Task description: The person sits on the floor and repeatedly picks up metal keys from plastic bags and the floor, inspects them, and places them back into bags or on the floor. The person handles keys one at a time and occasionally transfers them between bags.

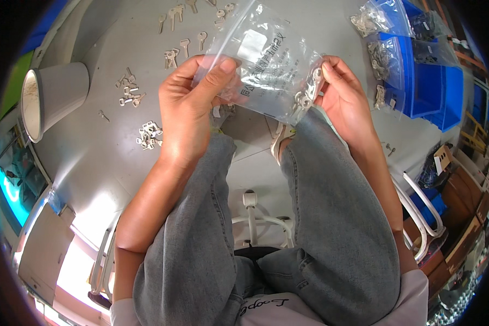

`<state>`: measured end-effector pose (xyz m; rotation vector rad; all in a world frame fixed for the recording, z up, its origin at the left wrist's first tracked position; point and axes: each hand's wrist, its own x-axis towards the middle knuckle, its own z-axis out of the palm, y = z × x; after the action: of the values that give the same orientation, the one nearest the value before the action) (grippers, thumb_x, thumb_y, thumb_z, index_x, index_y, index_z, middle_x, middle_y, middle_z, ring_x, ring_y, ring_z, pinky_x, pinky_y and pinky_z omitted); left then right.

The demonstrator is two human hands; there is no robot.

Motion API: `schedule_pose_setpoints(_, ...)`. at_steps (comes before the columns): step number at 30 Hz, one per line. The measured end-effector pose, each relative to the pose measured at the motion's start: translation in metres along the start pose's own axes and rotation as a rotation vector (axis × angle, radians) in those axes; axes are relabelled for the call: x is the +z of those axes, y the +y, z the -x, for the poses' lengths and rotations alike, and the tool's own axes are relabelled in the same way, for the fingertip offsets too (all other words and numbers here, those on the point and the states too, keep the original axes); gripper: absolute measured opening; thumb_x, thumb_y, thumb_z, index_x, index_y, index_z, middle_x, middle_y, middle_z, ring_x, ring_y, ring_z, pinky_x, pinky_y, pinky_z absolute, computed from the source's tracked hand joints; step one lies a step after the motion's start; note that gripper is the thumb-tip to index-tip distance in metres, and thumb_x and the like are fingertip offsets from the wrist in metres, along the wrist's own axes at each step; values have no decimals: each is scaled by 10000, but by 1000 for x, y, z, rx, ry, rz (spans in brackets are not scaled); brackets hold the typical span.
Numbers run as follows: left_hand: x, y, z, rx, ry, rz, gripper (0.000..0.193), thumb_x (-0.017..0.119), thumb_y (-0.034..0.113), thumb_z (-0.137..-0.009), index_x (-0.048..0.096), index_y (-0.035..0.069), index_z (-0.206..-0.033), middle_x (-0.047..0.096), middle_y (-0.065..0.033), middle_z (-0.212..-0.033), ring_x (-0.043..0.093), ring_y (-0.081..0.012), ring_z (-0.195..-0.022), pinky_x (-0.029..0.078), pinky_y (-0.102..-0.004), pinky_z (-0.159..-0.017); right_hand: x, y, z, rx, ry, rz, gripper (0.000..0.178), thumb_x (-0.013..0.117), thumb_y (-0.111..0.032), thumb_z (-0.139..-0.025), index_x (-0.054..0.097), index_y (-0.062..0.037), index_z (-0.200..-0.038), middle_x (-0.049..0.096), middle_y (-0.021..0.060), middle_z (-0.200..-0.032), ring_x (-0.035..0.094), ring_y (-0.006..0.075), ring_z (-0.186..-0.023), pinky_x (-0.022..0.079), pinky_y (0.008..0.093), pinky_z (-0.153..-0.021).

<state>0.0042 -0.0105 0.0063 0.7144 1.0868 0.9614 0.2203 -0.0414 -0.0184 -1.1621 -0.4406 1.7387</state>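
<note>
A clear plastic zip bag [271, 70] with dark print and a white label is stretched between my two hands, above my knees. My left hand [193, 92] pinches its left edge, thumb on top. My right hand [345, 89] grips the right edge between thumb and fingers. Several silvery keys [308, 95] lie inside the bag, gathered at its lower right corner close to my right fingers. More loose keys [148, 135] form a small pile left of my left wrist, and other keys [172, 57] are spread on the grey table beyond that hand.
A white cylindrical bin [60, 98] lies on its side at the left. Blue plastic trays [426, 89] stand at the right, with clear bags of keys [383, 60] by them. White metal chair tubing [421, 212] shows at the lower right.
</note>
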Motion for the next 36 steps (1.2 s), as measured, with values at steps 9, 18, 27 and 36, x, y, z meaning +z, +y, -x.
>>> schedule_pose_setpoints(9,2,14,4,-56,-186,-183,130,552,79,-837,610,-34,-865,627,-85,-763,616,-146,-713,511,-252,-632,1,4,-20,-57,133,386,225,474,-172,-896,523,-12,-1046,567,94,-994,557,186,-915,464,317,-792)
schedule_pose_setpoints(18,-8,-24,-4,-259,-407,-506,114,600,68,-801,597,-40,-836,621,-73,-742,591,-103,-691,488,-235,-648,26,27,-2,126,-95,387,222,524,-171,-877,540,16,-995,584,64,-898,587,133,-820,496,252,-675)
schedule_pose_setpoints(27,-1,-39,3,-361,-510,-592,232,664,153,-783,509,5,-695,529,-16,-618,505,-62,-583,406,-227,-497,33,24,10,170,-116,627,201,582,-166,-842,582,31,-804,583,31,-663,543,58,-619,429,197,-544)
schedule_pose_setpoints(36,-17,-33,1,-187,-211,-452,328,599,126,-796,402,6,-563,400,0,-523,363,-55,-489,308,-264,-425,32,16,13,172,-55,577,96,526,-33,-796,470,39,-768,551,79,-695,585,138,-616,479,242,-557)
